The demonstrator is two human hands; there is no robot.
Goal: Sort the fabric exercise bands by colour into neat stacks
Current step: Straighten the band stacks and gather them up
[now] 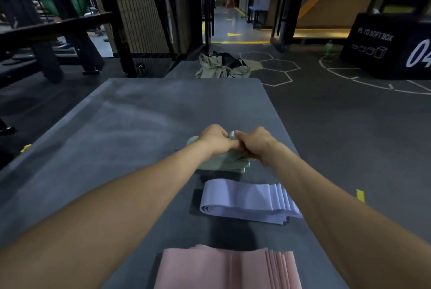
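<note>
Three colours of fabric bands lie in a row on a grey mat (121, 125). Nearest me is a pink stack (224, 267), folded flat. Beyond it sits a lavender stack (242, 200), also folded. Farthest is a pale green pile (224, 162), looser and crumpled. My left hand (215, 139) and my right hand (255, 142) meet over the green pile, both closed on a green band bunched between the fingers. The hands hide most of that band.
A heap of olive clothing and a dark bag (221, 65) lies on the floor past the mat's far edge. A black plyo soft box (391, 45) stands at the right. A bench and wire-mesh rack (70, 29) stand at the left. The mat's left half is bare.
</note>
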